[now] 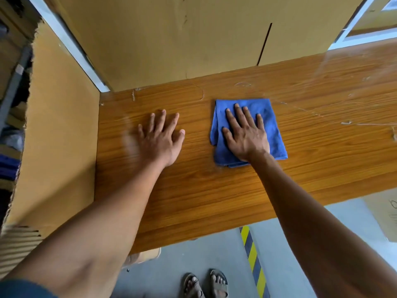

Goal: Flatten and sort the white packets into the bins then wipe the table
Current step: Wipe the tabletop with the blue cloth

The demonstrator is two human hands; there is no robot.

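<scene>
The blue cloth [249, 131] lies folded on the table [214, 190] directly under the flat, spread right hand [246, 134], while the left hand [161, 138] rests flat and empty beside it.

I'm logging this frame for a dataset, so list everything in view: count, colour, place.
cloth: one, blue, folded, flat on the table under the right hand
table: one, brown wood grain, centre, with whitish streaks at its far right
cardboard panels: several, tan, standing behind and left of the table
hazard tape: one strip, yellow and black, on the grey floor
sandals: two, dark, on the feet below
left hand: flat on the table
right hand: pressing the cloth
</scene>
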